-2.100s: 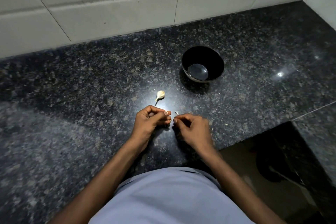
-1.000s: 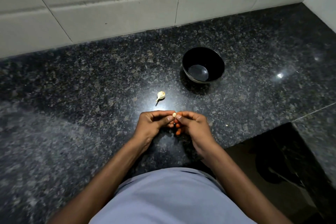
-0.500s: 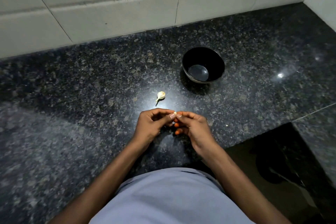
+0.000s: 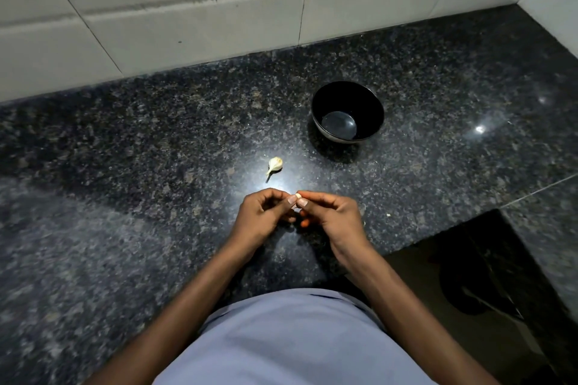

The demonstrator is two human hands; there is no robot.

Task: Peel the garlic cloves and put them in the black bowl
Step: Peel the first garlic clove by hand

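Left hand [image 4: 261,217] and right hand [image 4: 333,216] pinch one clove [image 4: 298,196] between fingertips above the counter [image 4: 125,166]; another clove [image 4: 275,164] lies near the bowl [image 4: 347,111]

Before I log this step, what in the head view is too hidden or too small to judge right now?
- Garlic clove: only a tip shows between the left hand and right hand; how much skin remains is hidden by the fingers.
- Black bowl: dark interior with a sheen; nothing shows inside, though a small piece could escape notice.
- Pale speck on the countertop: too small to identify.
- Garlic piece by itself: peeled or not is unclear.
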